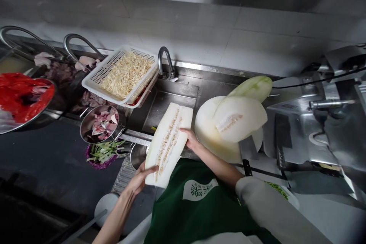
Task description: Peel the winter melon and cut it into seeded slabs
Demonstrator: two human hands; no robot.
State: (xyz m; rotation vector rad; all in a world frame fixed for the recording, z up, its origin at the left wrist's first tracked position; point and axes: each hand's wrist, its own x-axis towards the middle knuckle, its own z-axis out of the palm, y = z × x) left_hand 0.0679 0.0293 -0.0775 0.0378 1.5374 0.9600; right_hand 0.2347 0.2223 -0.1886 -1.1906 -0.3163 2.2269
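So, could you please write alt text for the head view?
A long cut melon slab, seeds up, is held over a steel sink, the left hand at its near end and the right hand on its right edge. More peeled melon pieces lie to the right; a white basket of shreds sits behind.

Brightness: we see a dim kitchen; the long pale seeded melon half [168,143] is the brightest surface, lit from above.
Glare: we note a soft sheen on the grey steel slicing machine [314,129], right of the melon half.
Shadow: the dark flat countertop [51,160] to its left sinks near black.
Distortion: we find straight edges bowed and the corners soft.
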